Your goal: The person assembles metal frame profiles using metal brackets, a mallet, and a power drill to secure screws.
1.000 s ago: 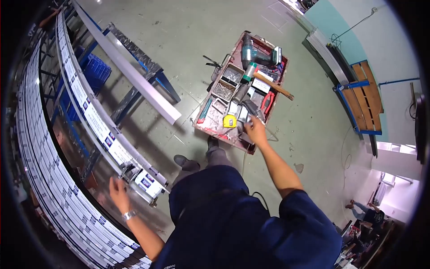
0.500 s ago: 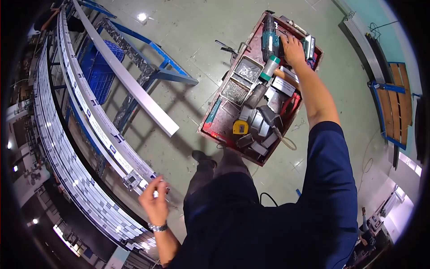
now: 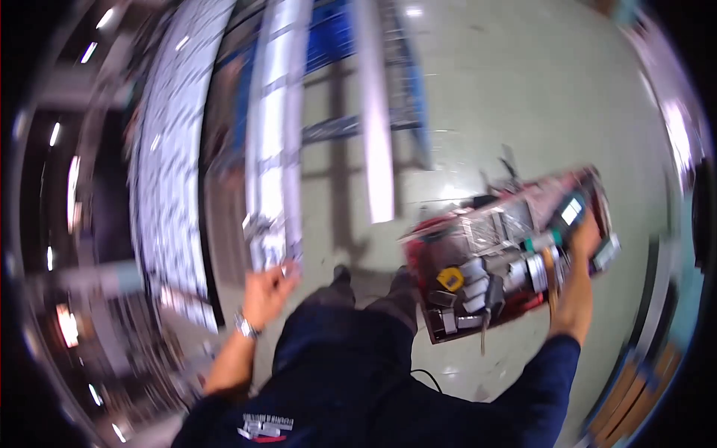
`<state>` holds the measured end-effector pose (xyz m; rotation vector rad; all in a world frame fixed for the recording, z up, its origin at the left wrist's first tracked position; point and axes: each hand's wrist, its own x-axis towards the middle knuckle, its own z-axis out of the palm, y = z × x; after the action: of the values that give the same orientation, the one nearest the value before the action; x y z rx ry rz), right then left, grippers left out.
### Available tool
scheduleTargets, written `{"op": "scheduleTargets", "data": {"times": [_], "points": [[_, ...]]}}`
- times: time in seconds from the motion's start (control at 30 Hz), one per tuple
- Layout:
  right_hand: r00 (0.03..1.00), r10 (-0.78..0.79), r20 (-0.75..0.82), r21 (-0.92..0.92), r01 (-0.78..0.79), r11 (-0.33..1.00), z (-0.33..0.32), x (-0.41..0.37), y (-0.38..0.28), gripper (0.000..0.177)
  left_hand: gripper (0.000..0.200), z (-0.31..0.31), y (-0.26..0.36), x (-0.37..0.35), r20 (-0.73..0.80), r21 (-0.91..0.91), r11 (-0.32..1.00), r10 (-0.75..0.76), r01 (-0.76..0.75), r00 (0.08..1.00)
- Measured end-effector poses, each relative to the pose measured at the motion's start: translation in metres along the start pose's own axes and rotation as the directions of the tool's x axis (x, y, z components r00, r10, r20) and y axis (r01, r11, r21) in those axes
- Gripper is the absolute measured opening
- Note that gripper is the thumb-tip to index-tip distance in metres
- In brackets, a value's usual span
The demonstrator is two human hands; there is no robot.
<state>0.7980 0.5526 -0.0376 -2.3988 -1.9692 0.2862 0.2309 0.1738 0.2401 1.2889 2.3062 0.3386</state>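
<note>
In the head view, my right hand [image 3: 586, 237] is closed round the grip of a green and black cordless drill [image 3: 566, 216] at the far right end of a red toolbox [image 3: 420, 293]. Motion smears its fingers. My left hand [image 3: 267, 296] is raised at the near end of long pale profiles [image 3: 272, 172], fingers curled together. Whatever is between those fingers is too small and blurred to name. Just above that hand, a shiny metal fitting [image 3: 261, 226] sits at the end of the profiles.
The toolbox also holds a yellow tape measure [image 3: 449, 279], trays of screws [image 3: 485, 231] and a green-capped bottle [image 3: 543, 240]. A single pale bar [image 3: 377, 149] juts toward me over a blue trestle [image 3: 418, 97]. More striped profiles [image 3: 175, 149] lie at left.
My view has swung, so the toolbox appears lower and further right, and the profiles more upright. My right hand has stayed at the drill; my left hand remains by the profile ends.
</note>
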Motion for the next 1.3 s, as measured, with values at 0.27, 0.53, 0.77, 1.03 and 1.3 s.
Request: {"op": "scheduleTargets", "data": {"times": [0.27, 0.53, 0.77, 1.03, 1.3], "points": [[0.959, -0.221, -0.177, -0.189, 0.187, 0.964, -0.061, 0.009, 0.091, 0.064, 0.055, -0.041, -0.158, -0.011, -0.376, -0.359, 0.906, -0.363, 0.227, 0.853], [0.773, -0.388, -0.503, 0.287, 0.572, 0.768, -0.166, -0.162, -0.053, 0.026, 0.063, 0.001, -0.196, 0.093, -0.041, -0.361, 0.875, -0.361, 0.323, 0.932], [0.905, -0.424, -0.040, 0.870, 0.241, 0.431, -0.188, -0.320, -0.189, 0.014, 0.033, 0.031, -0.226, 0.122, -0.168, -0.196, 0.966, -0.205, 0.171, 0.964], [0.881, -0.459, 0.115, 0.902, 0.100, 0.419, -0.175, -0.400, -0.312, 0.012, 0.027, 0.008, -0.216, 0.118, 0.022, -0.327, 0.908, -0.268, 0.260, 0.963], [0.881, -0.471, -0.042, 0.444, 0.439, 0.781, -0.122, -0.396, -0.311, 0.058, 0.039, 0.009, -0.227, 0.106, 0.047, -0.361, 0.900, -0.243, 0.243, 0.969]]}}
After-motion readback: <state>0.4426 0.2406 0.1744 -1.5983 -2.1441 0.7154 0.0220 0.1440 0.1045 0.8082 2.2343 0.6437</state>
